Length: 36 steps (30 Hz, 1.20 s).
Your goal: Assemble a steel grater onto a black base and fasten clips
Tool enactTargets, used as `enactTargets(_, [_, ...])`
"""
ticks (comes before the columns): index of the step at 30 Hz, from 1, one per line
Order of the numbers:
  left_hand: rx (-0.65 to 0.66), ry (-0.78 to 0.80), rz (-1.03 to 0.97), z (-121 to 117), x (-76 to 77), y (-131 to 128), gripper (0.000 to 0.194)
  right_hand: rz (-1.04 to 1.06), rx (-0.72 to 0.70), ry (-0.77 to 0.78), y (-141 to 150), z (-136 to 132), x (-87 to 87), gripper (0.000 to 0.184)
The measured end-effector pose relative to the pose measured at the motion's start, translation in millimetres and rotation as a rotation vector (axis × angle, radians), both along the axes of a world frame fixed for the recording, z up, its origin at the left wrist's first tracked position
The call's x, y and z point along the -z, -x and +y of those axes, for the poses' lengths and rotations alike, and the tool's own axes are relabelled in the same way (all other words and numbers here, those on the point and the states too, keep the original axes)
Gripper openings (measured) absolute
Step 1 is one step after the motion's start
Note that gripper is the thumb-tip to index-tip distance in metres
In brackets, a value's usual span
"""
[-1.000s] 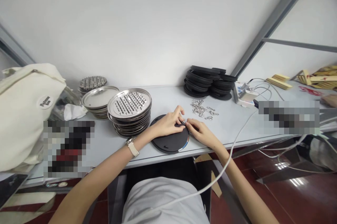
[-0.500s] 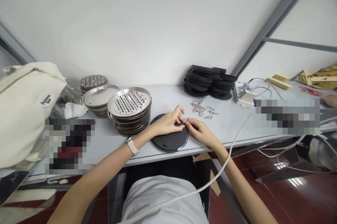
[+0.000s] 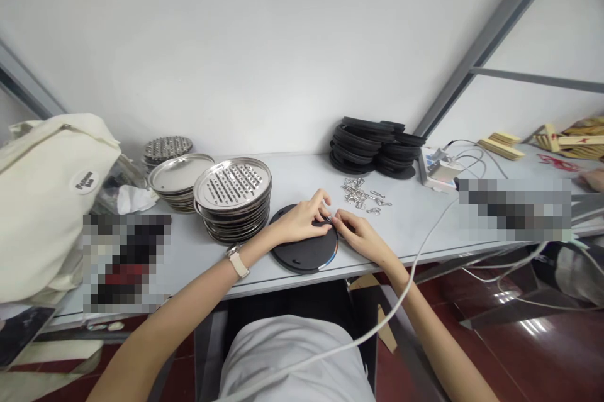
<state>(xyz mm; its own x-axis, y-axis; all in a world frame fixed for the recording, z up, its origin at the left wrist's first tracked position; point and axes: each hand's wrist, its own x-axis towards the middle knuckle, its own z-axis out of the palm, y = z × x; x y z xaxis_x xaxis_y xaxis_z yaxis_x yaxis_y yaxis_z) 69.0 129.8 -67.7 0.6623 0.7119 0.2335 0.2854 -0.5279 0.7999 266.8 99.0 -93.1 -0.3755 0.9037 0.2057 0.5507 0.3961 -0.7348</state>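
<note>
A flat black disc (image 3: 299,254) with a coloured strip along its right rim lies near the table's front edge. My left hand (image 3: 304,221), with a watch at the wrist, rests over the disc's far part, thumb and fingers pinched at its right edge. From the right, my right hand (image 3: 357,232) meets it there with thumb and index finger closed. Between both sets of fingertips is a small dark, shiny metal piece (image 3: 328,218), mostly hidden; its exact shape cannot be made out. Loose metal clips and rings (image 3: 359,194) lie in a small heap just beyond my right hand.
Stacked metal grater discs (image 3: 232,185) and plain metal plates (image 3: 182,173) stand on the left. Black discs (image 3: 361,144) are piled at the back, beside a power strip (image 3: 438,170). A cream bag (image 3: 51,201) sits far left. A white cable (image 3: 406,301) crosses my right forearm.
Both hands stay at the disc's edge, with only slight movement of the fingertips around the small metal piece. The view has shifted a little.
</note>
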Motion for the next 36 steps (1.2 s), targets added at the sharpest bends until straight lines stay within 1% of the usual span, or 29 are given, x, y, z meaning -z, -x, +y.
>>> enactTargets(11, [0.003, -0.020, 0.008, 1.7, 2.3, -0.6, 0.040, 0.031, -0.024, 0.015, -2.1, 1.3, 1.8, 0.029])
enactTargets(21, [-0.003, -0.035, 0.007, 1.3, 2.7, -0.5, 0.039, 0.029, -0.021, 0.021, -1.1, 0.8, -0.4, 0.031])
enactTargets(27, [0.044, -0.081, 0.016, 3.9, 5.1, -0.8, 0.036, 0.038, -0.040, 0.025, -2.1, 1.3, 0.8, 0.033])
enactTargets(32, [0.059, -0.119, 0.010, 6.2, 8.3, -1.1, 0.039, 0.048, -0.011, 0.035, -1.4, 0.3, 0.9, 0.031])
enactTargets(36, [0.073, -0.126, -0.007, 6.6, 9.4, -1.2, 0.037, 0.043, -0.020, 0.026, -0.5, 0.2, 0.4, 0.030])
